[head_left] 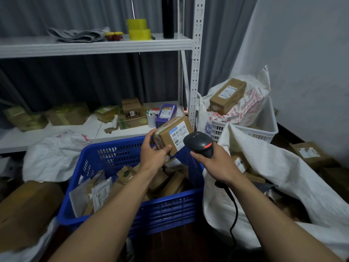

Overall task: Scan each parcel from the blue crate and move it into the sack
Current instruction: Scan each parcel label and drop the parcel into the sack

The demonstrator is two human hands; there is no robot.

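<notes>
My left hand (pixel 154 151) grips a small brown cardboard parcel (pixel 172 134) above the far right corner of the blue crate (pixel 166 210); its white barcode label faces up and right. My right hand (pixel 213 163) holds a black barcode scanner (pixel 199 143) by its handle, head close to the label, a red light lit on top. Its cable hangs down below my wrist. The crate holds several brown boxes and flat mailers. The open white woven sack (pixel 273 167) lies to the right, with brown parcels showing inside its mouth.
A white metal shelf unit (pixel 196 72) stands behind the crate, with boxes on the lower shelf and yellow tape rolls above. A white basket (pixel 264 127) at the back right carries a printed sack and a brown box. More sacks and a large carton lie at the left.
</notes>
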